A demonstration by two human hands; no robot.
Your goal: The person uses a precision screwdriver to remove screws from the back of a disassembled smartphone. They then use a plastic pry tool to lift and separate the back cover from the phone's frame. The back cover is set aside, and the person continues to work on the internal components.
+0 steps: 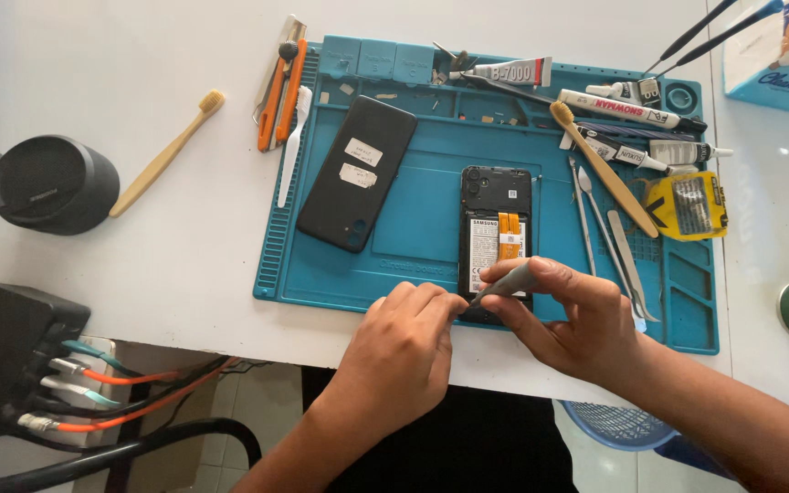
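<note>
The opened phone (pixel 495 239) lies face down on the blue mat (pixel 413 239), near the mat's front edge, with its battery and an orange ribbon strip exposed. Its black back cover (pixel 356 173) lies apart on the mat to the left.

The right hand (pixel 570 315) pinches a thin grey tool (pixel 507 281) between thumb and fingers, its tip at the phone's lower left part. The left hand (pixel 404 351) is curled, fingertips pressed at the phone's bottom left corner, steadying it (the exact contact point is hidden by the fingers).

Judgement on doing this step well: keep the tool low and nearly flat to the board, with light pressure only, since a slip could gouge the battery or tear the ribbon strip. The steadying hand should stay firm at the corner so the phone does not skate on the mat. Work in short strokes, away from the battery.

Nearby: tweezers (pixel 606 239) and a bamboo brush (pixel 603 169) lie on the mat to the right, glue tubes (pixel 627 108) at its far edge. A second brush (pixel 164 155) and a black speaker (pixel 52 184) rest on the white desk (pixel 139 265).
</note>
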